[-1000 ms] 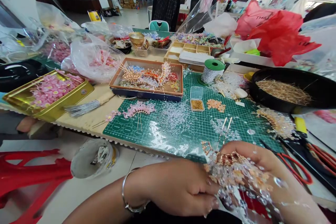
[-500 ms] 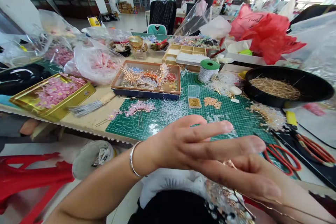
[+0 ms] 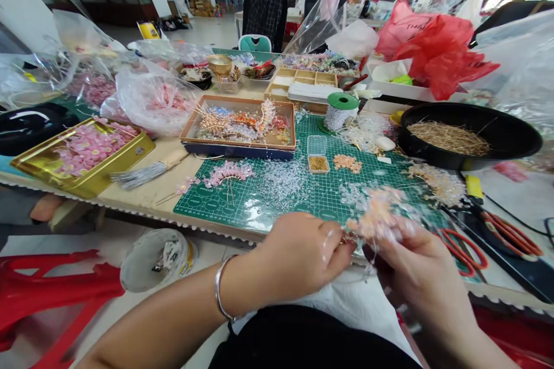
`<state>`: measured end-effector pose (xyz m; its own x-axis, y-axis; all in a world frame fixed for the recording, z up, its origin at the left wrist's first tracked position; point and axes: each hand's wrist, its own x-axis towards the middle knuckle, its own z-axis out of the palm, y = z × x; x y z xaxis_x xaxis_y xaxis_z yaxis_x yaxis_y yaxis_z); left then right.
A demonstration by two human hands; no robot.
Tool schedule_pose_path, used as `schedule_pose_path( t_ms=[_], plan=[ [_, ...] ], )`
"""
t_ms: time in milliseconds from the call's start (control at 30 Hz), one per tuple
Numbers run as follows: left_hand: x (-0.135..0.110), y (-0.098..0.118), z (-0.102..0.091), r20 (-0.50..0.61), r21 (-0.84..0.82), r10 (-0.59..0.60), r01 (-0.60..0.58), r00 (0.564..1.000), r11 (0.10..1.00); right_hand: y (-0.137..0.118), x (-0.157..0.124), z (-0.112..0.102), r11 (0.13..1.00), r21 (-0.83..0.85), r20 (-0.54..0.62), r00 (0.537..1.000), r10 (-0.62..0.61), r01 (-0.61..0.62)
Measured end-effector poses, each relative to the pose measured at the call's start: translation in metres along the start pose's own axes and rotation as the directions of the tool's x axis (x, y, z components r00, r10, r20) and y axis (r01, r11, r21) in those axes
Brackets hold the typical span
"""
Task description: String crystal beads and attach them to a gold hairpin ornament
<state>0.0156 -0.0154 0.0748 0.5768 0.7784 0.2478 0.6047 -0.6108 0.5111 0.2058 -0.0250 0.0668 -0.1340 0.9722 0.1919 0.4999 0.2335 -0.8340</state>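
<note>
My left hand (image 3: 298, 253), a silver bangle (image 3: 219, 289) on its wrist, is curled nearly shut, its fingertips (image 3: 345, 248) pinching the left end of a beaded hair ornament (image 3: 381, 219) of peach flowers and clear beads. My right hand (image 3: 415, 265) is half closed beneath the other end, its fingers (image 3: 389, 242) on the strands, though the beads hide exactly how they grip. The ornament's long axis runs crosswise between my two hands, and both are right at it, held over the near edge of the green cutting mat (image 3: 203, 207). On that mat, loose clear beads (image 3: 281, 181) lie left of the ornament and a small box of gold beads (image 3: 318, 164) beyond it. Red-handled scissors (image 3: 459, 251) lie just past the mat's right corner, and a spool of silver wire (image 3: 341, 112) stands at its far edge.
</note>
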Motion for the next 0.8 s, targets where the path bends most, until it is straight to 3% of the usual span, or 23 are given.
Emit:
schedule_pose_path(
  t_ms=[67,100,167,233,267,300,433,500,600,700,800],
  plan=[
    [-0.003,0.005,0.000,0.133,-0.349,-0.157,0.195,0.979,0.917,-0.002,0.000,0.003,0.998,-0.056,-0.058,0.998,-0.024,0.021],
    [-0.004,0.006,-0.001,0.223,-0.528,-0.189,0.281,0.956,0.801,-0.003,0.000,0.004,0.995,-0.092,-0.070,0.996,-0.049,0.042],
    [-0.006,0.006,-0.004,0.350,-0.800,-0.142,0.374,0.926,0.469,-0.005,0.000,0.003,0.982,-0.160,-0.062,0.992,-0.111,0.100],
    [-0.008,0.005,-0.007,0.359,-0.914,-0.076,0.367,0.930,0.174,-0.007,0.000,0.001,0.968,-0.202,-0.048,0.985,-0.164,0.151],
    [-0.010,0.004,-0.006,0.349,-0.929,-0.081,0.356,0.934,0.101,-0.008,-0.001,-0.001,0.961,-0.221,-0.045,0.982,-0.184,0.170],
    [-0.011,0.004,-0.006,0.340,-0.933,-0.110,0.349,0.934,0.086,-0.009,-0.001,-0.003,0.951,-0.249,-0.032,0.980,-0.197,0.183],
    [-0.014,0.006,0.002,0.323,-0.900,-0.280,0.384,0.904,0.204,-0.017,-0.004,-0.008,0.816,-0.478,0.097,0.943,-0.319,0.325],
    [-0.012,0.006,0.005,0.353,-0.898,-0.281,0.407,0.893,0.166,-0.021,-0.006,-0.009,0.736,-0.552,0.146,0.915,-0.377,0.392],
    [-0.008,0.002,0.006,0.409,-0.892,-0.251,0.442,0.877,0.091,-0.025,-0.007,-0.011,0.737,-0.542,0.183,0.913,-0.366,0.404],
    [-0.006,-0.003,0.004,0.485,-0.858,-0.207,0.508,0.850,0.077,-0.027,-0.005,-0.014,0.734,-0.512,0.240,0.895,-0.377,0.446],
    [-0.006,-0.005,0.004,0.498,-0.847,-0.261,0.529,0.827,0.060,-0.023,-0.005,-0.024,0.736,-0.457,0.291,0.866,-0.406,0.498]
  ],
)
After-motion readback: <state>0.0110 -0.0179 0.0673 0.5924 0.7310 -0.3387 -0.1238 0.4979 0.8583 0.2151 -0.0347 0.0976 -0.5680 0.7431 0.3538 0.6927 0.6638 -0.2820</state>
